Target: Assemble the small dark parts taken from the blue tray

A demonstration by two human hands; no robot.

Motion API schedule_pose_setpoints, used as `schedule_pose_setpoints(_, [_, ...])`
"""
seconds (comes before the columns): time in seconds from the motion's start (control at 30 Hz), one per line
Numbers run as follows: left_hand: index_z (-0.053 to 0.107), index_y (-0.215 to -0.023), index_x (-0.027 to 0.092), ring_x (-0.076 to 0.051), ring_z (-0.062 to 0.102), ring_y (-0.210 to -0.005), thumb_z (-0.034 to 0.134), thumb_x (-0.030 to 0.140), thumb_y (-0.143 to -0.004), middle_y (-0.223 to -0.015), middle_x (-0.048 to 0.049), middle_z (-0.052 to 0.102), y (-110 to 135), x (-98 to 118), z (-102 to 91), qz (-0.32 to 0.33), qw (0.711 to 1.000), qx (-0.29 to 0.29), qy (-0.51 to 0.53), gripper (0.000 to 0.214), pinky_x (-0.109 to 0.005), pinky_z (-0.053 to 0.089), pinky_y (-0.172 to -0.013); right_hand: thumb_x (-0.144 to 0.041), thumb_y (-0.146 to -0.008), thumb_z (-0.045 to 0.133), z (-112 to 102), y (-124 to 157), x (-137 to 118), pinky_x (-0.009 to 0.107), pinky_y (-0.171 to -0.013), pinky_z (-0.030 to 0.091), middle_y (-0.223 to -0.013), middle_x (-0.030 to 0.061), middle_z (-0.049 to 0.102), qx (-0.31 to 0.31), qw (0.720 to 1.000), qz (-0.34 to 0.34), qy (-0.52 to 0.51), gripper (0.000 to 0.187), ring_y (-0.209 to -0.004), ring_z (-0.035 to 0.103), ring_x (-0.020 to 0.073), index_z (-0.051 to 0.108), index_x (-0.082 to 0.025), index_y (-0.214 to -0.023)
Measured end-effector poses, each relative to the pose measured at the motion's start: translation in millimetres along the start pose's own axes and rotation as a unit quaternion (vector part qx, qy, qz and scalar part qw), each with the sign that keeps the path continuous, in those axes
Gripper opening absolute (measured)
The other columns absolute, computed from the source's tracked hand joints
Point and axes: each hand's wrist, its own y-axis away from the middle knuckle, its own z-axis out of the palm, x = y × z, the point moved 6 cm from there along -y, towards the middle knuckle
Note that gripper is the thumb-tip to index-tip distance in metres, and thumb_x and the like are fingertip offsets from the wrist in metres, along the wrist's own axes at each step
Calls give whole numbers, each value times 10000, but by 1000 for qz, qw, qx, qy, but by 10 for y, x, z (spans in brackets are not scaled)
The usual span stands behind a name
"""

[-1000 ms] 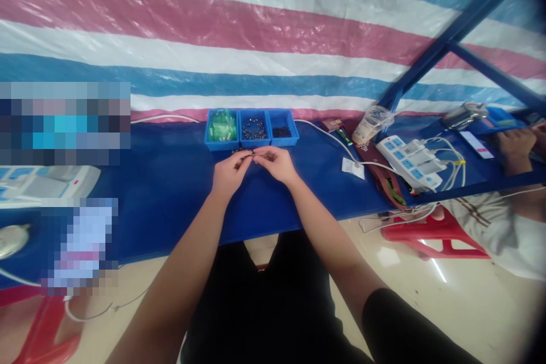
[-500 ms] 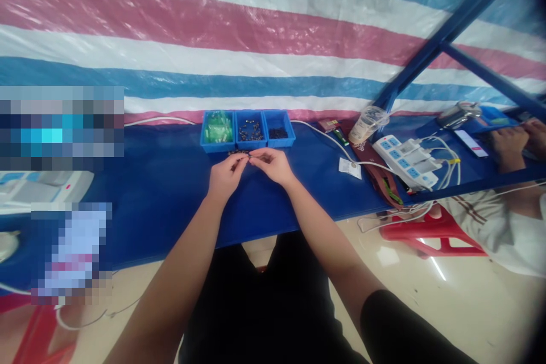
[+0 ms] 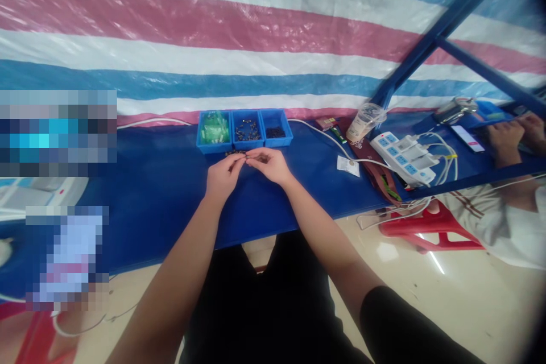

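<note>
My left hand (image 3: 222,177) and my right hand (image 3: 270,165) meet fingertip to fingertip over the blue table (image 3: 153,199). Both are closed in a pinch around something small and dark, too tiny to name. Just behind the fingers lie a few small metallic pieces (image 3: 232,153), partly hidden. Beyond them three blue bins stand side by side. The left bin (image 3: 214,147) holds a green plastic bag (image 3: 214,127) with pale pieces. Small metal parts (image 3: 248,131) lie in the middle bin, and small black parts (image 3: 275,132) in the right one.
On the right are a plastic cup (image 3: 363,123), a white packet (image 3: 348,165), a brown strap (image 3: 375,173) and a white power strip (image 3: 401,156) with cables. A blue frame bar (image 3: 443,28) slants there. Farther right, a co-worker's hands (image 3: 507,135) rest near a phone (image 3: 468,139).
The view has shifted slightly, so most things sit a little farther left. My hands stay pinched together in the same place before the bins.
</note>
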Motion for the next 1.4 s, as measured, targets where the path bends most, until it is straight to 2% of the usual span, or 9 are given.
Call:
schedule_pose_setpoints(0.17, [708,-1126,214,-105,634,-633,583,403,-918,-753,-2,713,7,-21,-4,-19,1000,-1,0,307,-207,481,-681,-427,-722,780,-19,-5,-1,316,-789,573,-923,64,742,11,1000,7,5,372,-816,692,160,719,-170,-984])
schedule_pose_setpoints(0.3, [728,-1051,213,-101,626,-617,584,409,-916,-732,2,705,10,-24,-22,-19,1000,11,2,278,-208,476,-678,-421,-720,781,-15,-4,-22,320,-796,574,-924,64,742,7,1000,12,7,357,-816,695,162,718,-174,-971])
schedule_pose_setpoints(0.57, [704,-1047,203,-128,681,-751,527,398,-948,-949,-38,744,3,3,-6,-8,1000,-9,8,281,-217,498,-733,-410,-713,787,2,3,-31,315,-785,571,-929,61,740,1,1000,16,3,365,-805,697,158,712,-174,-981])
schedule_pose_setpoints(0.73, [712,-1053,203,-138,687,-768,542,389,-939,-942,-41,747,5,-21,12,-6,1000,-12,0,277,-225,498,-747,-402,-740,773,-4,8,-48,303,-754,557,-920,59,736,3,1000,-11,4,335,-807,686,157,719,-181,-986])
schedule_pose_setpoints(0.9, [725,-1081,214,-137,672,-702,581,375,-912,-847,-32,742,11,-50,51,-9,999,-29,-11,274,-224,484,-691,-427,-752,767,-29,18,-130,286,-735,546,-1077,73,701,17,996,-44,74,280,-910,663,167,729,-213,-928])
schedule_pose_setpoints(1.03, [723,-1080,215,-114,639,-638,594,373,-898,-760,-8,712,3,-21,37,-13,1000,-27,-7,274,-212,471,-664,-433,-762,753,-29,26,-187,307,-782,554,-1140,81,695,19,997,-51,46,272,-1018,663,197,716,-209,-911])
schedule_pose_setpoints(1.2, [724,-1057,207,-97,606,-588,578,347,-896,-686,10,670,3,12,9,-14,1000,-9,-8,259,-203,458,-631,-418,-755,755,-16,30,-157,321,-779,559,-1043,75,737,17,999,-28,33,302,-887,689,180,712,-195,-954])
schedule_pose_setpoints(1.4, [723,-1034,201,-97,600,-581,584,343,-884,-683,8,664,25,17,-23,-14,1000,16,6,249,-205,480,-648,-410,-753,755,-4,22,-113,311,-774,550,-1008,67,738,9,999,-18,42,309,-867,685,173,716,-191,-968])
